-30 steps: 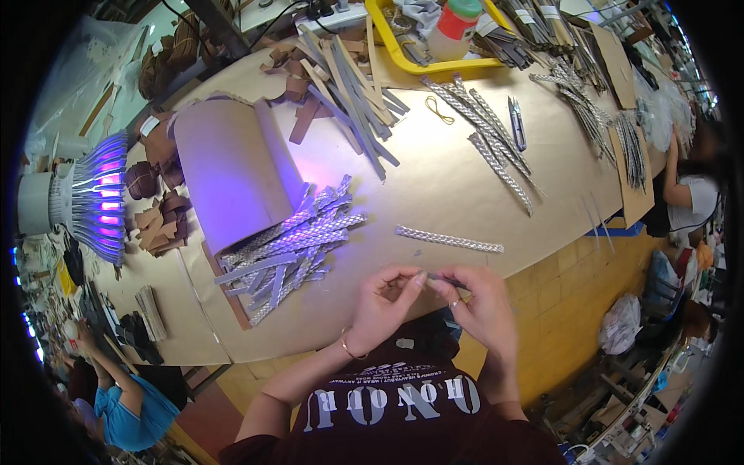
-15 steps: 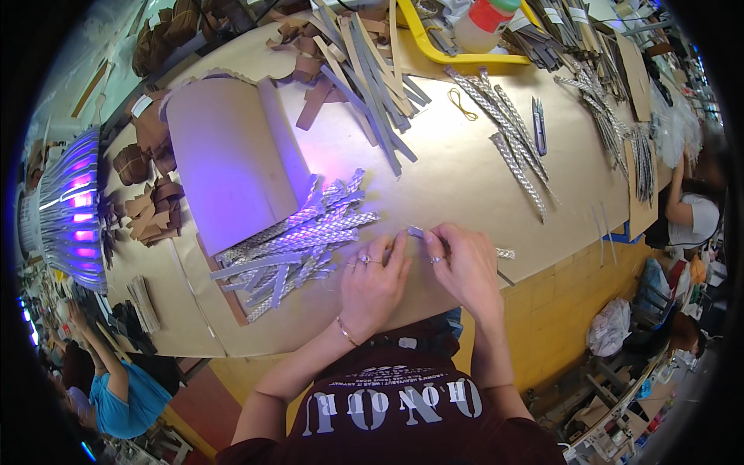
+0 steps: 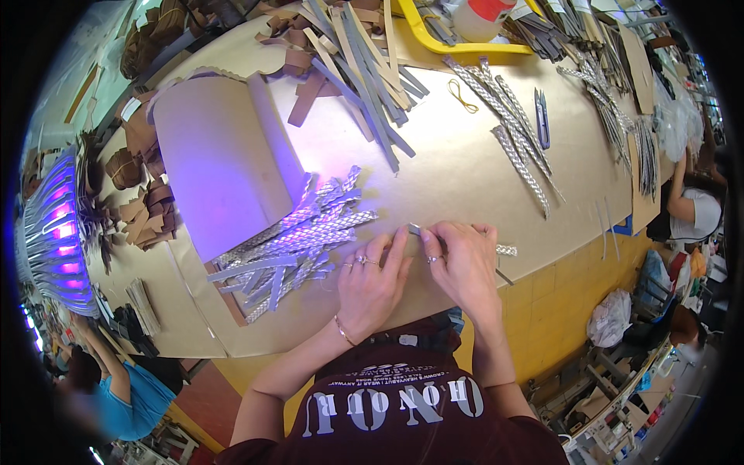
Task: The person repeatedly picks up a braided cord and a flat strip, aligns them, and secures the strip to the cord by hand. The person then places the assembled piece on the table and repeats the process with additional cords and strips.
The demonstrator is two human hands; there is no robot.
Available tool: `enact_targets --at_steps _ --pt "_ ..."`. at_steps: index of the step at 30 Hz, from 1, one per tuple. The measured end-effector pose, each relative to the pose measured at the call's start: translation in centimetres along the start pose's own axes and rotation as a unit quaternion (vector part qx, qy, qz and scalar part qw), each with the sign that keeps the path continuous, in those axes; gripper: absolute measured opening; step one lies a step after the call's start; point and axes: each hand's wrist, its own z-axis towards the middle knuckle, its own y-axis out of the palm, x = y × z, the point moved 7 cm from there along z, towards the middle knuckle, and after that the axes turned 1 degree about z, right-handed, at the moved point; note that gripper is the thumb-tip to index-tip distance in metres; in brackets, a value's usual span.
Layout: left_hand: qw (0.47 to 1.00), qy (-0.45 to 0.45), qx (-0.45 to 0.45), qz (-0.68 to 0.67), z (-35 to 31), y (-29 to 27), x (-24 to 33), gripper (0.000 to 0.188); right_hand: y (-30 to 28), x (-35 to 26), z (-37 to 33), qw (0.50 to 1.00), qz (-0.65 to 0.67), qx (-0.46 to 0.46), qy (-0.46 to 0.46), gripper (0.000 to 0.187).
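At the near edge of the table my two hands meet over a narrow silver-grey strip (image 3: 415, 230). My left hand (image 3: 370, 285) has its thumb and forefinger closed at the strip's left end. The fingers of my right hand (image 3: 465, 267) are pinched on the same strip, hiding most of its length. A braided silver end (image 3: 507, 250) sticks out beyond my right hand, apparently part of this strip. Left of my hands lies a loose pile of silver braided strips (image 3: 302, 236), some with flat grey ends.
A curved brown sheet (image 3: 221, 155) stands behind the pile. Grey and beige strips (image 3: 364, 77) lie farther back, near a yellow tray (image 3: 488, 53). More braided strips (image 3: 511, 116) and thread snips (image 3: 542, 120) are at the right. A lamp (image 3: 58, 229) glows purple at far left.
The view has shifted slightly. My hands keep their place, fingers still pinched on the strip, whose exposed end looks slightly turned.
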Motion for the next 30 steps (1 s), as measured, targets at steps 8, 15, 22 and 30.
enact_targets --at_steps 8,15,22,30 --pt "0.999 0.021 -0.023 0.024 0.1 0.2 0.4 0.048 0.2 0.0 0.0 1.0 -0.016 -0.019 0.01 0.021" --pt "0.998 0.022 -0.032 0.046 0.2 0.5 0.5 0.048 0.3 -0.1 0.0 0.999 -0.033 -0.009 0.009 0.022" --pt "0.994 0.04 -0.04 0.094 0.6 0.8 0.9 0.052 0.4 -0.1 -0.1 0.999 -0.038 0.005 0.009 0.021" --pt "0.998 -0.034 -0.04 -0.021 0.6 0.3 -0.7 0.048 0.4 -0.1 -0.1 0.999 -0.032 0.019 0.0 0.021"
